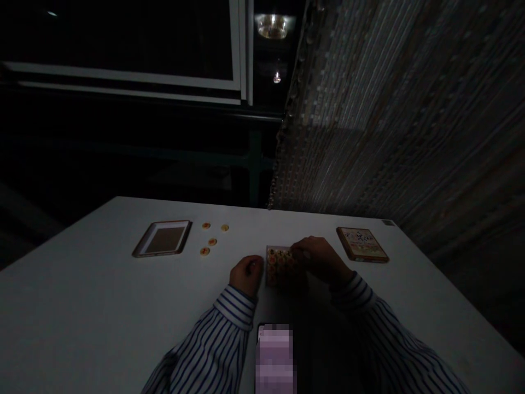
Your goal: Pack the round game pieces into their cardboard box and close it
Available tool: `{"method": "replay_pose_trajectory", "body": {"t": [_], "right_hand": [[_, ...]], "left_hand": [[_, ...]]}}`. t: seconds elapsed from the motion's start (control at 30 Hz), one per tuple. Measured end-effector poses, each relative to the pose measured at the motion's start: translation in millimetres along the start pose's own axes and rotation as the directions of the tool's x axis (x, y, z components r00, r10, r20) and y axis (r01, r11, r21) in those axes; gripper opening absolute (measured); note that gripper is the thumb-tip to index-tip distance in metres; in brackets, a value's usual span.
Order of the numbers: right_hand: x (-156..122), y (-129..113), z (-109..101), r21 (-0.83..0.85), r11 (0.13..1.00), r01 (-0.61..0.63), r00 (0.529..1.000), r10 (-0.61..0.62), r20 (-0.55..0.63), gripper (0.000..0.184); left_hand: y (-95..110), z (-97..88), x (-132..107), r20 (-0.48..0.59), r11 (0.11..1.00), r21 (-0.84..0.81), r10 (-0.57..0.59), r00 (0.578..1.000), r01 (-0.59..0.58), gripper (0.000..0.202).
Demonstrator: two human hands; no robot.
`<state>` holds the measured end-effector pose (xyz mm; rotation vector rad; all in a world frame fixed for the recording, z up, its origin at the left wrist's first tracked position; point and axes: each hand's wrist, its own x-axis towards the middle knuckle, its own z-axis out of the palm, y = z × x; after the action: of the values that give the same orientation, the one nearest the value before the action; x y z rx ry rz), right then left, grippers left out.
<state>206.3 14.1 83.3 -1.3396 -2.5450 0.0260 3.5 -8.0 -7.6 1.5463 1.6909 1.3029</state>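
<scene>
currently: low light, detail limited. left hand is curled, knuckles just beside the left edge of the packed block of discs. right hand lies over the block's upper right corner, fingers on the discs. the hands are apart, one at each side of the block; cannot tell whether either pinches a disc. the block sits mid-counter, near the person.

progress, as a judgement: four loose discs lie out to the left, well apart from the block. most sit packed in rows, so little is out and much is left.

materials: discs are small, round and flat, pale with red marks, and look hard and smooth. shallow tray is rectangular with a pale rim and a brown floor. printed lid is flat with a brown border. counter is white, matte and smooth.
</scene>
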Motion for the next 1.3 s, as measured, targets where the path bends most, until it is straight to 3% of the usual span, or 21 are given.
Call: {"method": "replay_pose_trajectory", "body": {"t": [0.47,0.7,0.9,1.13,1.3], "right_hand": [[-36.5,1.8,-1.0,0.049,0.997,-0.053,0.997,0.056,-0.060,0.023],[-38.0,1.1,-9.1,0.090,0.994,-0.070,0.992,0.078,-0.095,0.023],[-32.5,-6.3,-12.7,0.107,0.992,-0.064,0.990,0.077,-0.120,0.023],[-25.8,-11.5,-17.0,0.129,0.991,-0.043,0.994,0.055,-0.092,0.026],[-23.1,-14.2,-23.0,0.137,0.988,-0.065,0.994,0.076,-0.081,0.028]], "left_hand": [[-0.5,-8.0,0.8,-0.017,0.998,-0.062,-0.003,1.000,0.002,0.031],[10.4,-38.5,1.1,0.088,0.998,-0.063,0.014,0.996,-0.008,0.031],[9.1,-70.4,-2.4,0.111,1.000,0.002,-0.027,0.993,0.027,0.032],[-1.0,-97.2,-8.6,0.093,0.997,0.083,-0.010,0.996,0.002,0.033],[-5.2,-104.2,-11.3,0.004,0.995,0.095,0.007,1.000,-0.007,0.033]]}}
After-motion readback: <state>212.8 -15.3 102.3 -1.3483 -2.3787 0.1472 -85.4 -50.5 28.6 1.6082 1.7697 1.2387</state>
